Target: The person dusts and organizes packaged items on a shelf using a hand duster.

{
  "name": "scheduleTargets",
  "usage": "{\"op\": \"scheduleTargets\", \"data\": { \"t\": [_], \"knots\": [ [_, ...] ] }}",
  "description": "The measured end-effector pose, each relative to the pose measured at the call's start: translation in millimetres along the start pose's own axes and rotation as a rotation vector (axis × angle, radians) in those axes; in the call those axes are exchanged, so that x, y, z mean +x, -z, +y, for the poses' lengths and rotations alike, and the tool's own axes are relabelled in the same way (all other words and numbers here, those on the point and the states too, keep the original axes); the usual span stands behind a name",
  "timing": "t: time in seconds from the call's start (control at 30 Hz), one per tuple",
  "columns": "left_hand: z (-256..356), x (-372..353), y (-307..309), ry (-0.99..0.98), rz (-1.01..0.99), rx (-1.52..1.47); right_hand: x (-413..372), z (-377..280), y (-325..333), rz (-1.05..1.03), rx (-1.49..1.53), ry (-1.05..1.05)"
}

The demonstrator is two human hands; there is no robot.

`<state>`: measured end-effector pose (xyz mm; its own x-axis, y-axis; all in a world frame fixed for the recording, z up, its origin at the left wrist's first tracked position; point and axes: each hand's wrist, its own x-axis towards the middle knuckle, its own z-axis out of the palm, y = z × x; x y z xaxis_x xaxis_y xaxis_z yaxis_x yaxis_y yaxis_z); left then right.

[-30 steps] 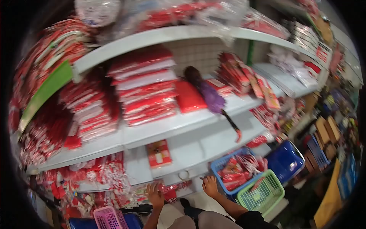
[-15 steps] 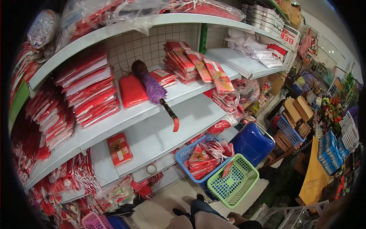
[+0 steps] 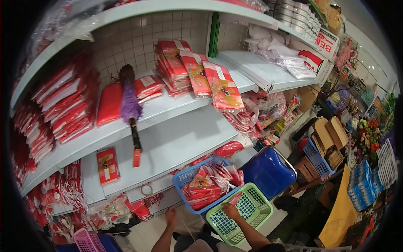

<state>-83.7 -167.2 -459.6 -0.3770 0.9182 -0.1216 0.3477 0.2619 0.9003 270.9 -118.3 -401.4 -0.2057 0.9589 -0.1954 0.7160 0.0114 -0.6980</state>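
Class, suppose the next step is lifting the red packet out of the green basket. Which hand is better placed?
Probably the right: the right hand is at the green basket, close to the red packet, while the left hand is outside the basket, farther away.

Near basket before filled basket; 1 duster leftward on shelf.

Red letters "BEN" stand on the white box.
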Motion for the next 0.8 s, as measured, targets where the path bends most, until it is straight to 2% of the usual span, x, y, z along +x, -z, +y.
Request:
{"op": "scheduleTargets", "data": {
  "t": [0.03, 0.13, 0.23, 0.3, 0.33, 0.4, 0.5, 0.6, 0.7, 0.8],
  "knots": [
    [32.9, 7.8, -18.5, -0.074, 0.060, -0.058, 14.6, -4.9, 5.3, 0.043, 0.019, 0.093],
    [84.8, 19.4, -65.8, -0.085, 0.188, -0.067, 53.4, 6.1, -5.7, 0.074, -0.023, 0.295],
    [112.1, 41.4, -102.8, -0.136, 0.295, -0.030, 77.0, -25.3, 2.8, -0.084, 0.027, 0.199],
    [113.3, 55.4, -121.3, -0.112, 0.307, 0.000, 93.2, -16.3, -12.0, -0.032, -0.138, 0.281],
    [112.2, 65.2, -127.2, -0.083, 0.261, -0.053, 101.1, -11.2, -16.6, -0.003, -0.223, 0.325],
    [104.7, 81.5, -132.7, -0.019, 0.168, -0.159, 104.5, -7.6, -20.9, -0.045, -0.155, 0.236],
    [78.9, 117.4, -144.1, -0.073, 0.212, -0.098, 102.2, -4.3, -23.0, -0.055, -0.195, 0.165],
    [88.3, 137.6, -146.4, 0.053, 0.159, -0.091, 94.9, 4.6, -30.6, 0.022, -0.224, 0.212],
    [16.6, 170.6, -171.7, 0.071, 0.203, -0.089, 90.9, 11.4, -40.5, 0.130, -0.240, 0.240],
    [-3.1, 174.9, -174.2, 0.015, 0.034, 0.263, 90.8, 8.1, -41.3, 0.164, -0.211, 0.224]
  ]
}}
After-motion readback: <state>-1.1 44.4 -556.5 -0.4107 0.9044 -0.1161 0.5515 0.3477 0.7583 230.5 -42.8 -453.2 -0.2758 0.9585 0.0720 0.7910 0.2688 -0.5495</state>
